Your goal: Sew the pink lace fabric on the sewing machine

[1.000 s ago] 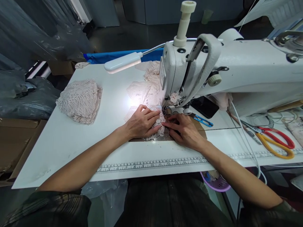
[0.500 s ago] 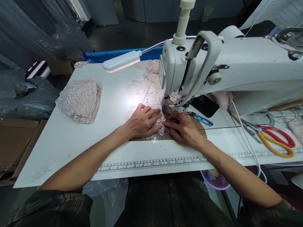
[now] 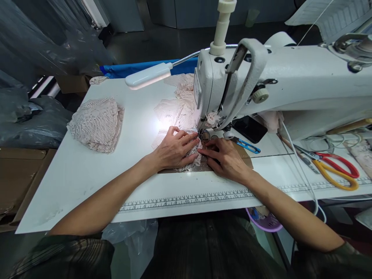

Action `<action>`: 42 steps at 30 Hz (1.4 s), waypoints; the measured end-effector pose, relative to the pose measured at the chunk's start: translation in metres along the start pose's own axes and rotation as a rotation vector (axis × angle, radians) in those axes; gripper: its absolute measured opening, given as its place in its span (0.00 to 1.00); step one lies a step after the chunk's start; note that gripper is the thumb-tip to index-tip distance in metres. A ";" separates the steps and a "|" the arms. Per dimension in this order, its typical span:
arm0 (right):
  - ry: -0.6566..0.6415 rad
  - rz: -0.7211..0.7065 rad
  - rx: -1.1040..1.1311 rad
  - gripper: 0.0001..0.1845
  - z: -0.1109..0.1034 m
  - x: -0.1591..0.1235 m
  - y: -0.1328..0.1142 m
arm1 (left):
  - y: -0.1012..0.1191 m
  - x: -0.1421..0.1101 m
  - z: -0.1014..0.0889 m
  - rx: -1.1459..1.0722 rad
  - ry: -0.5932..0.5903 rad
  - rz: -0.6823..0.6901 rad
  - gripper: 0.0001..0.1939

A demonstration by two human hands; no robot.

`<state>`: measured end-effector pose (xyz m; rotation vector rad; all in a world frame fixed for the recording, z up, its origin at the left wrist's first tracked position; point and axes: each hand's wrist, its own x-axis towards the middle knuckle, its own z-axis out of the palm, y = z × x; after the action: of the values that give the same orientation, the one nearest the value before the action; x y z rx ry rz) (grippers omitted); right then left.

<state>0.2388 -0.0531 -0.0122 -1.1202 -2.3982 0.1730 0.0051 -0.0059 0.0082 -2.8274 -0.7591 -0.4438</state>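
Lace (image 3: 189, 167) lies at the needle area (image 3: 200, 134) of the sewing machine (image 3: 290, 73), under two hands.

The left hand (image 3: 176, 148) lies flat on this lace with fingers slightly apart; the right hand (image 3: 222, 157) is narrow, its fingertips at the lace's right edge, but I cannot tell if they pinch it. More lace (image 3: 181, 110) is spread behind the hands, beside the machine head; whether it is the same piece is not clear. I judge that the sewing is in progress and this piece is not finished, though no seam can be read. A lace pile (image 3: 95, 124) rests well apart on the left of the table (image 3: 136, 143); done or waiting, I cannot say.
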 end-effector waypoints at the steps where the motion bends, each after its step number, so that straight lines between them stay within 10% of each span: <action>1: -0.001 0.004 -0.003 0.18 0.000 0.000 0.000 | 0.000 0.000 0.000 -0.001 0.002 0.001 0.21; 42: -0.085 0.072 -0.018 0.17 -0.004 0.003 -0.006 | 0.000 0.003 0.000 -0.116 -0.032 -0.020 0.18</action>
<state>0.2346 -0.0552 -0.0053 -1.2315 -2.4394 0.2270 0.0076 -0.0046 0.0093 -2.9434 -0.7937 -0.4611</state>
